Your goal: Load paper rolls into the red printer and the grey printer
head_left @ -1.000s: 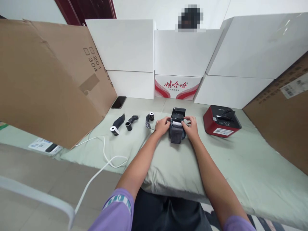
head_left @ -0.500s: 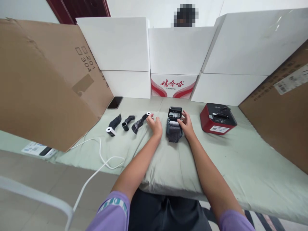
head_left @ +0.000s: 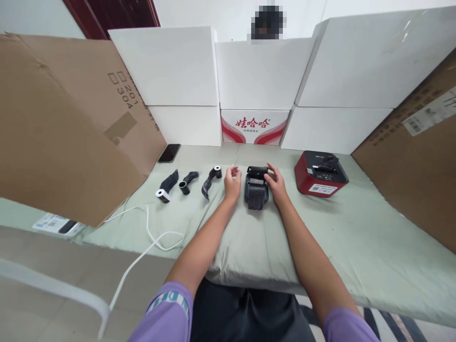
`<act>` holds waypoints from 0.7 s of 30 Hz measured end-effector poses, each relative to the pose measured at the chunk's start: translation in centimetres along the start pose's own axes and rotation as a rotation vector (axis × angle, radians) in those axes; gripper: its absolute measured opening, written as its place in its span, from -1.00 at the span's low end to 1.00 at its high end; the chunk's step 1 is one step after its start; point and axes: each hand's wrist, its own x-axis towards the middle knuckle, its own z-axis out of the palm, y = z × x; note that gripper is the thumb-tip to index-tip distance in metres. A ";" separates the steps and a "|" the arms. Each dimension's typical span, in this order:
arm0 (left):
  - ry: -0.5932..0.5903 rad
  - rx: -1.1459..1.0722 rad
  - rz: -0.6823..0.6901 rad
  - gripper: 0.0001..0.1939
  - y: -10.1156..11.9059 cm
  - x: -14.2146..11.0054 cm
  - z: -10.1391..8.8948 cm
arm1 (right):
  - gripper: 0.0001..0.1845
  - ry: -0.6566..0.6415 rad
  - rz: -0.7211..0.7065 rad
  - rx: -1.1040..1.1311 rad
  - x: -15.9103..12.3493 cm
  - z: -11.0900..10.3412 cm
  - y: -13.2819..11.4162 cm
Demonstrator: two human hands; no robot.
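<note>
On the head view, here we are: the small dark printer (head_left: 251,177) sits right in front of us on the green cloth-covered surface (head_left: 356,228), lid (head_left: 257,171) standing open at the far end, a dark strip (head_left: 255,197) draped over its near side. Our right hand (head_left: 277,185) is at the lid's right end, thumb and finger against it; whether that grip is truly clamped, we can't tell. Our left hand (head_left: 232,183) is between the printer and the nearest roll, seemingly touching neither, its grip apart with nothing visible in it. We'd judge the printer light, stiff and slightly slick, the hinged lid its fragile part, so the body's two sides look the best hold; the strip seems soft and easily creased. Now the count: one printer, three rolls (head_left: 218,174) with dark tails to the left, one red-and-black machine (head_left: 318,176) to the right, one phone (head_left: 170,153) at back left, one white cable (head_left: 156,242) looping nearer us.
</note>
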 end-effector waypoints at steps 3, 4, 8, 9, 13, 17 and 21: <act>-0.182 -0.047 0.071 -0.68 -0.2 -0.1 0.4 | -0.55 -0.032 -0.060 -0.064 -0.2 -0.1 -0.6; -0.220 -0.046 0.084 -0.68 -0.3 -0.1 0.5 | -0.60 -0.040 -0.070 -0.074 -0.2 -0.1 -0.7; -0.327 -0.037 0.057 -0.60 -0.6 0.1 0.6 | -0.69 -0.074 -0.018 -0.066 -0.1 -0.1 -0.5; -0.358 -0.037 0.049 -0.57 -0.7 0.3 0.6 | -0.67 -0.084 0.004 -0.061 -0.1 -0.1 -0.4; -0.469 -0.062 0.048 -0.48 -1.1 0.8 0.5 | -0.54 -0.130 0.042 -0.017 0.2 -0.3 0.1; -0.576 -0.149 0.028 -0.38 -1.1 1.2 0.1 | -0.44 -0.196 0.041 -0.025 0.1 -0.6 0.0; -0.603 -0.172 0.040 -0.37 -0.9 1.3 -0.1 | -0.40 -0.222 0.032 -0.067 -0.1 -0.4 -0.3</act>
